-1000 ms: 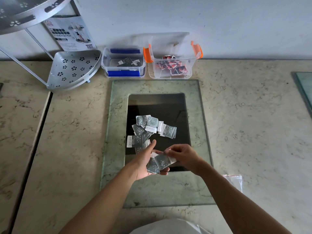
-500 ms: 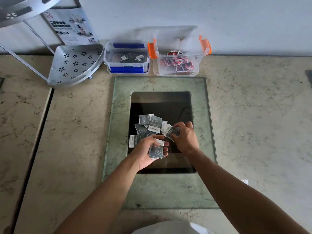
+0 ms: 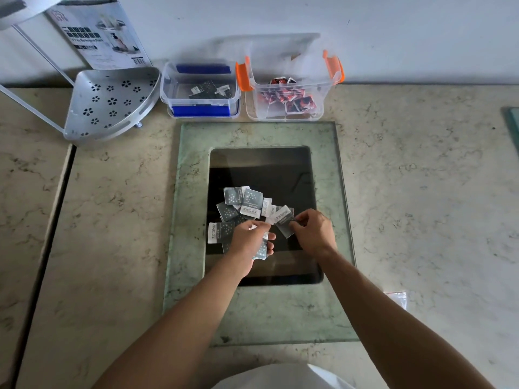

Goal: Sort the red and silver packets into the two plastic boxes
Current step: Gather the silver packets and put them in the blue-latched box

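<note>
I see loose packets (image 3: 243, 203) lying just beyond my fingertips (image 3: 264, 225); two boxes (image 3: 200, 91) sit side by side far beyond, against the wall (image 3: 393, 29).

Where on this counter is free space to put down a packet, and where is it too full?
Free: the marble right of the glass slab, and the dark panel behind the silver packets. Crowded: the back edge, with metal shelf, blue-latched box and orange-latched box side by side, and around both hands.
</note>
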Available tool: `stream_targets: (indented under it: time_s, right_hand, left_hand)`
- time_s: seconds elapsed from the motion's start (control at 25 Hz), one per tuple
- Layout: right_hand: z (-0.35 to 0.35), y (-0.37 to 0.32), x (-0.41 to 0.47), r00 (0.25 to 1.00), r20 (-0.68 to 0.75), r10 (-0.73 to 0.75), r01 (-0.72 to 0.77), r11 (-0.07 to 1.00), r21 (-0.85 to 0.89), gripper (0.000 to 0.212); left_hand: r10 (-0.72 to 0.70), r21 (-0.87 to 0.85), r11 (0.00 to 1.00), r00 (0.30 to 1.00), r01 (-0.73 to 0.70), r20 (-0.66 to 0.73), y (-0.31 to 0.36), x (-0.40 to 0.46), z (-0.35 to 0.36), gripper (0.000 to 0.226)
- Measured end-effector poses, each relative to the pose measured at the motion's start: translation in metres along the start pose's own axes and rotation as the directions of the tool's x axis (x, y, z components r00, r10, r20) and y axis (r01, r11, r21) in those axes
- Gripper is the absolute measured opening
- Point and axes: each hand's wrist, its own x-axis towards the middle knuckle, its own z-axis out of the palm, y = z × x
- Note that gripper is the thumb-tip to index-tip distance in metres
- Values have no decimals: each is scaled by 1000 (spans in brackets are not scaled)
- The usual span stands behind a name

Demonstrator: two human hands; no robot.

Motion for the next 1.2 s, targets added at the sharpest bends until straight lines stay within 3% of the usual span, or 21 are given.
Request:
stream_targets:
  time_s: [0.16,0.24,0.32,0.36,0.44,0.48,0.6,0.72,0.8,0.88,0.92,1.0,1.04,1.2]
  right_hand:
    - [-13,5,-20,989,121,89,-134,888,440,9]
    - [-17,1,-30,954,299,16,-168,855,491,11]
    - [-13,-3,-31,900,431,-63,-131,904,407,14]
    - [-9,-5,-26,916,395,-67,-85,932,353,14]
    - [-4,-8,-10,986,147,-74,50,986,160,13]
    - [-3,-10,-4,990,59,-131,129,991,28,23]
    - [2,-16,7,969,110,-219,237,953,-186,44]
    - [2,-12,8,993,20,-114,116,991,-71,25]
    - [-2,-8,0,998,-36,59,-51,979,195,15]
    - [-3,-9,-18,982,118,148,-188,845,500,15]
    - [-1,-10,-27,971,216,98,-203,813,546,14]
    - [7,-15,-40,942,334,-24,-133,889,438,12]
    - [10,-19,-40,944,327,-46,-82,926,369,13]
    - [17,-48,-13,994,80,-79,66,986,156,15]
  left_hand:
    - [37,-5,999,999,-37,16,-7,-3,8,39]
    - [78,-6,997,997,-77,28,-8,-5,9,39]
    - [101,9,995,995,-101,9,-8,-5,6,21]
    - [76,-21,997,997,-76,9,-8,-5,3,18]
    - [5,-148,989,998,4,59,-7,-8,-7,26]
    - [-13,-192,981,996,30,86,-6,-10,-12,30]
    - [-16,-189,981,995,35,103,-5,-13,-24,34]
    - [-29,-240,970,997,47,78,-4,-11,-24,19]
    - [-6,-206,978,999,15,41,-5,-8,-19,21]
    - [33,-168,986,998,-23,55,-5,-7,-13,31]
    - [48,-156,987,996,-36,69,-6,-7,-10,32]
    - [61,-121,991,997,-55,49,-6,-8,-8,21]
    - [57,-119,991,998,-54,23,-6,-8,-10,14]
    - [72,-214,975,997,-65,28,2,-10,-32,14]
